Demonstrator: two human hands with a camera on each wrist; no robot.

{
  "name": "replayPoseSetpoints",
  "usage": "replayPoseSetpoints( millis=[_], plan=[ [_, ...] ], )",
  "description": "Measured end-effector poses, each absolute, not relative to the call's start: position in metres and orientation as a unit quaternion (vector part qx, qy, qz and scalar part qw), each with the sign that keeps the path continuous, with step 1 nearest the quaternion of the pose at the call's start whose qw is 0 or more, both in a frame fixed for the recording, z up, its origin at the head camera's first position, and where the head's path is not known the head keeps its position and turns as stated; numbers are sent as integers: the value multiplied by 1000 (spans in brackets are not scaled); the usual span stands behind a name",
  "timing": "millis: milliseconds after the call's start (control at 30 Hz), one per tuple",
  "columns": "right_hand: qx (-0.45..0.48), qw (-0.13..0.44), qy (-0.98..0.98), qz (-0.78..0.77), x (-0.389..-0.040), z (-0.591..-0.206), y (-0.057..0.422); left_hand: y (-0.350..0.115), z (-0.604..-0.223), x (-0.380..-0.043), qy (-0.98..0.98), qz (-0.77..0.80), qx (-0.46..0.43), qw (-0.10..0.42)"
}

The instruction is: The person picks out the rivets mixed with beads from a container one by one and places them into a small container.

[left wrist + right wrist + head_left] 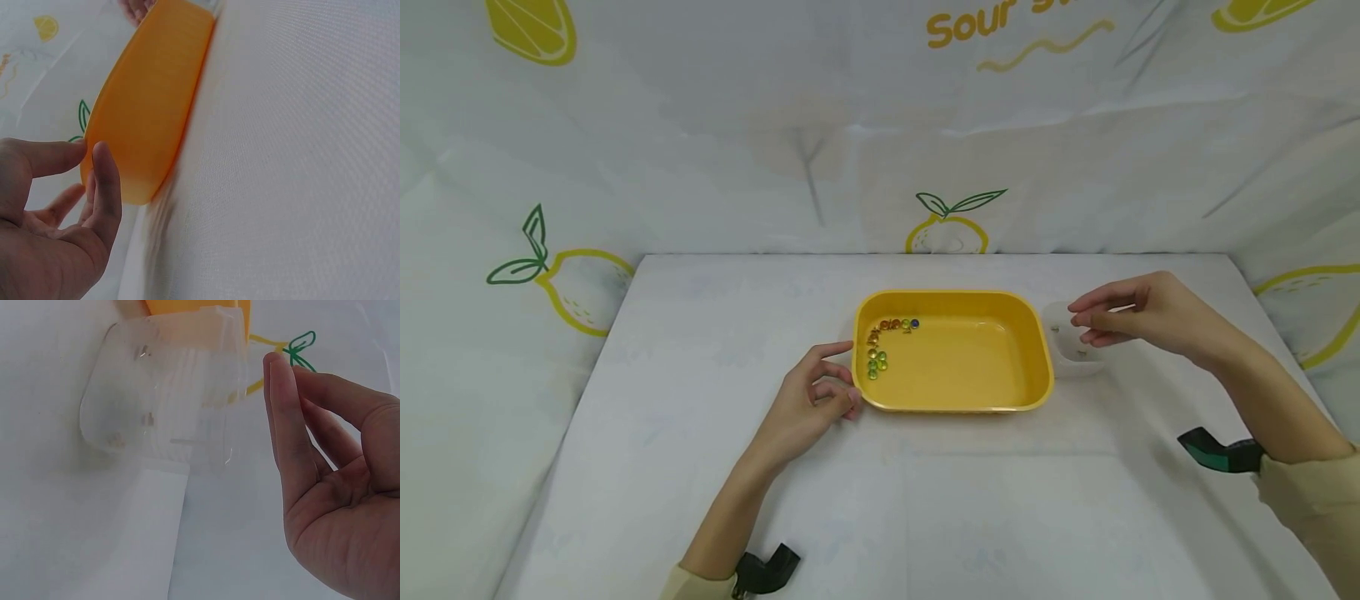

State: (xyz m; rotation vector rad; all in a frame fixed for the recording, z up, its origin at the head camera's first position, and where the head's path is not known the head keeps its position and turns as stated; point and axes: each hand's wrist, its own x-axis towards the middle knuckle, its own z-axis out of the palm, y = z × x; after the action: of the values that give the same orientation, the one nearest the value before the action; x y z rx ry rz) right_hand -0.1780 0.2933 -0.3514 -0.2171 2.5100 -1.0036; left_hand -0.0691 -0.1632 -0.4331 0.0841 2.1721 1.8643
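Note:
A yellow tray [955, 383] lies on the table, with small shiny round pieces [882, 356] in amber, green and blue along its left and upper-left inside edge. The left hand [808, 400] touches the tray's left side with its fingertips; in the left wrist view the fingers [106, 181] lie against its outer wall. To the tray's right, a clear plastic container [1078, 367] holds a few small pieces [147, 419]. Over this container hovers the right hand [1138, 312], thumb and fingertips close together. Whether something tiny sits between those fingertips is hidden.
A white cloth with lemon prints [947, 233] hangs behind and around the white table [700, 333]. Each wrist wears a dark strapped device, one by the left sleeve [767, 571] and another by the right sleeve [1217, 450].

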Motion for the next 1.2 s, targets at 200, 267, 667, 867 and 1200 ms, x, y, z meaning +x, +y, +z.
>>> replayPoseSetpoints(
  millis=[200,267,667,867,1200],
  plan=[
    [-94,200,906,-362,-180,-342,281,-163,-431,-68,748,649,29,138],
    [-92,198,906,-363,-181,-340,276,-163,-430,-68,747,649,26,139],
    [-102,206,895,-383,-185,-328,242,-163,-430,-68,750,646,25,138],
    [-142,216,892,-372,-190,-325,226,-163,-432,-68,750,646,27,137],
    [-156,236,881,-379,-195,-321,199,-163,-431,-68,746,651,22,140]
  ],
)
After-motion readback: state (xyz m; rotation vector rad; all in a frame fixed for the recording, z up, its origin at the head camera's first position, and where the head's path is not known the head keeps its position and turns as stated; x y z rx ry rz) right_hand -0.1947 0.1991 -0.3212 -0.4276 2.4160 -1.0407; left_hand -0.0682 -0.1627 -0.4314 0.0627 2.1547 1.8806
